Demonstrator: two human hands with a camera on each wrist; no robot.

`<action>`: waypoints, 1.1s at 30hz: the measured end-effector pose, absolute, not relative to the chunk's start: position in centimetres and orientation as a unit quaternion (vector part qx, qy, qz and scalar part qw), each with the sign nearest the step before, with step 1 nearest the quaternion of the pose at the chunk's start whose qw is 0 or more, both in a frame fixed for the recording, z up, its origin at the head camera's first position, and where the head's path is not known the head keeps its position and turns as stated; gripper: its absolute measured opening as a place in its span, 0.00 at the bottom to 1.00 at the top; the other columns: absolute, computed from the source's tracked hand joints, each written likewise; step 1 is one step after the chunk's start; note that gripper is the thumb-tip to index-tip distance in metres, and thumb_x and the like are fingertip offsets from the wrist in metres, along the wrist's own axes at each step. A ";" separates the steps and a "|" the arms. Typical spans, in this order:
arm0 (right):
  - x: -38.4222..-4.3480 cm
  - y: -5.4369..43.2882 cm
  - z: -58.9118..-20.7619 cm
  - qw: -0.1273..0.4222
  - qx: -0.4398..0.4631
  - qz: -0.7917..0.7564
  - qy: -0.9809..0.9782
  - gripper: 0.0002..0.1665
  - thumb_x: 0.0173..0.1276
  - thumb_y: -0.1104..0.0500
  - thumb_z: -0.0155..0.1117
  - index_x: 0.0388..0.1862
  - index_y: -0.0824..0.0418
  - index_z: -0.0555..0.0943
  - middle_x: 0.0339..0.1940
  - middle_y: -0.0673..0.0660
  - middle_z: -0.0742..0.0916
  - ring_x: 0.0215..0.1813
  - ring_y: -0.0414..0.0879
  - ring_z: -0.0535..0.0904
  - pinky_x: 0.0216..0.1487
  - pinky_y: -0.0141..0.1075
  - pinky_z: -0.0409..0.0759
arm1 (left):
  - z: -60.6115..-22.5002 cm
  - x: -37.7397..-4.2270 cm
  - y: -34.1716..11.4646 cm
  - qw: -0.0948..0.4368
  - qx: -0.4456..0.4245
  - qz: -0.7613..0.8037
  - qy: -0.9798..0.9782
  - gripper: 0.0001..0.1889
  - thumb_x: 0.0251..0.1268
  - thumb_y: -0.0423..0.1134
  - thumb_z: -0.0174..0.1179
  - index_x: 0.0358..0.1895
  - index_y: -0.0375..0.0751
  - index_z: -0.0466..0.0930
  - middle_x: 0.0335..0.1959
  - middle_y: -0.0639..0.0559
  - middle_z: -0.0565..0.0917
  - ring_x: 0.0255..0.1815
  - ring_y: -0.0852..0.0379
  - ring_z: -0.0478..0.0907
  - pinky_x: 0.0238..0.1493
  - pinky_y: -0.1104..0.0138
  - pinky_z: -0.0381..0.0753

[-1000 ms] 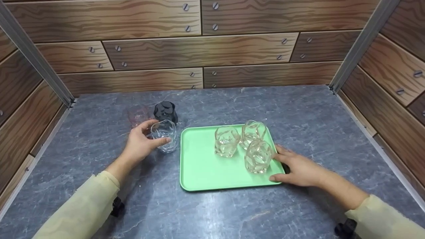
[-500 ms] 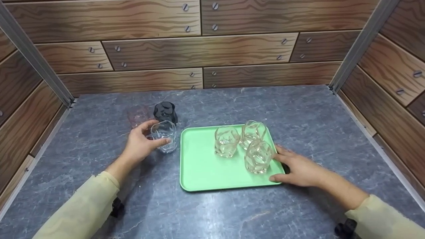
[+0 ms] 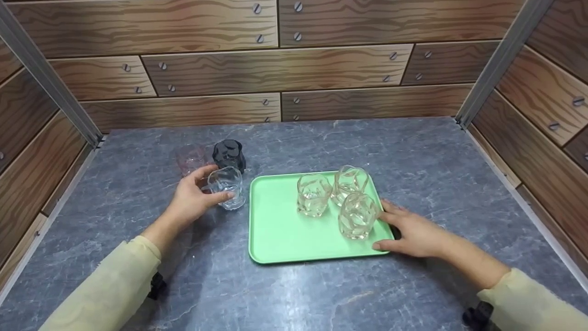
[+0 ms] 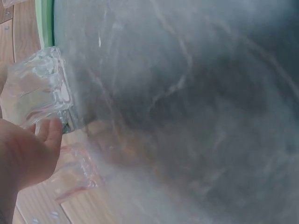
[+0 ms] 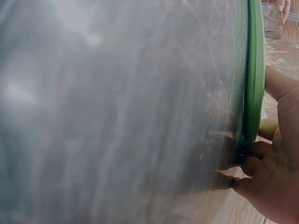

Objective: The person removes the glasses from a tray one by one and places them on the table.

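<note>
Closest to us are two pale yellow sleeves [image 3: 105, 285] over a shiny gray desk [image 3: 321, 299]. Next comes the right hand [image 3: 415, 234], fingers loosely spread, resting on the right edge of a green tray [image 3: 285, 239]. Its thumb lies on the near corner. If that hand pushed down hard or gave a bump, we think the tray could tip or slide, and the glasses could knock together.

On the tray we count three see-through glasses. The front glass [image 3: 357, 218] stands near the fingers, so a small nudge might make it wobble. We can't tell if they touch.

To the left of the tray, the left hand [image 3: 190, 197] holds a clear glass [image 3: 229, 181], thumb on the near side and fingers around it. We can't tell if its bottom sits on the desk. It's smooth, so it might slip out of a weak grip, or clink the tray edge if moved too low.

Farther back on the tray are the middle glass [image 3: 313, 195] and the far glass [image 3: 350, 184]. We see no drink in any of the glasses.

Behind the left hand are a pink cup [image 3: 190, 158] and a dark cup [image 3: 228, 154]; we can't see inside the dark one. A careless elbow or finger could bump them. Last is a wood-look wall [image 3: 275, 69].
</note>
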State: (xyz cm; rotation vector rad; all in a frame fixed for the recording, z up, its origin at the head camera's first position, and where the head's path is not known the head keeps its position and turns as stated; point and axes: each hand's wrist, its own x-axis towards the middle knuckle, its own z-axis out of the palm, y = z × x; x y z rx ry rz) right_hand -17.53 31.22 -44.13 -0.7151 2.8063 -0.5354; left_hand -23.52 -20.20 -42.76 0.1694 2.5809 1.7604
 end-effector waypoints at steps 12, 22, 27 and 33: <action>-17.5 31.2 -44.0 0.103 -0.233 -0.174 0.951 0.57 0.67 0.27 0.69 0.76 0.70 0.73 0.82 0.75 0.63 0.80 0.75 0.58 0.76 0.70 0.61 | -38.3 -22.1 -19.1 -0.064 0.118 0.481 0.866 0.47 0.57 0.45 0.83 0.78 0.36 0.69 0.73 0.40 0.75 0.75 0.44 0.71 0.78 0.50 0.67; -17.5 31.3 -44.1 0.099 -0.239 -0.178 0.949 0.55 0.68 0.29 0.70 0.75 0.70 0.74 0.82 0.76 0.64 0.81 0.75 0.59 0.76 0.69 0.61 | -35.1 -21.4 -13.5 -0.049 0.191 0.489 0.850 0.48 0.52 0.47 0.85 0.77 0.41 0.71 0.73 0.47 0.77 0.73 0.49 0.72 0.77 0.52 0.68; -17.5 31.2 -44.2 0.093 -0.244 -0.177 0.949 0.54 0.68 0.29 0.70 0.75 0.70 0.74 0.81 0.76 0.64 0.80 0.75 0.60 0.76 0.69 0.62 | -35.8 -21.9 -9.7 -0.006 0.216 0.483 0.848 0.50 0.51 0.52 0.84 0.78 0.45 0.70 0.75 0.52 0.75 0.74 0.50 0.71 0.77 0.55 0.68; -17.6 31.1 -44.1 0.100 -0.237 -0.174 0.951 0.56 0.67 0.29 0.71 0.76 0.70 0.73 0.82 0.74 0.63 0.80 0.75 0.59 0.76 0.69 0.61 | -38.0 -23.1 -6.1 0.036 0.238 0.462 0.854 0.51 0.51 0.53 0.84 0.79 0.44 0.69 0.76 0.51 0.74 0.75 0.48 0.71 0.76 0.54 0.69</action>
